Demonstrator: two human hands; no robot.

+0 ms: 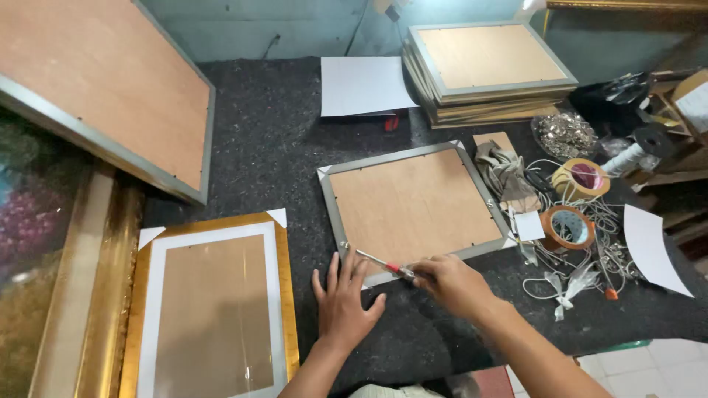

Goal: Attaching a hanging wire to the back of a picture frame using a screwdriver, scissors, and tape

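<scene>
Head view is looking down on a dark grey felt-covered workbench (280, 147) set against a pale teal wall (243, 29). A stack of silver-edged picture frames with brown backing boards (487, 70) is sitting at the far edge, a white paper sheet (363, 85) lying just beside it. A gold-framed picture with a white mat (214, 309) is lying at the near left. Two rolls of brown tape (568, 227) and a tangle of white wire (590, 258) are lying at the right.

The silver rectangular picture frame with brown wooden backing (413, 206) is lying face down near the bench centre. The left hand (341, 306) is resting flat, fingers spread wide, touching the frame's near-left corner. The right hand (450, 284) is closing around a red-handled screwdriver (383, 265), held just beside the frame's near edge. The metal tip is pointing left toward the near-left corner; actual contact cannot be told.
</scene>
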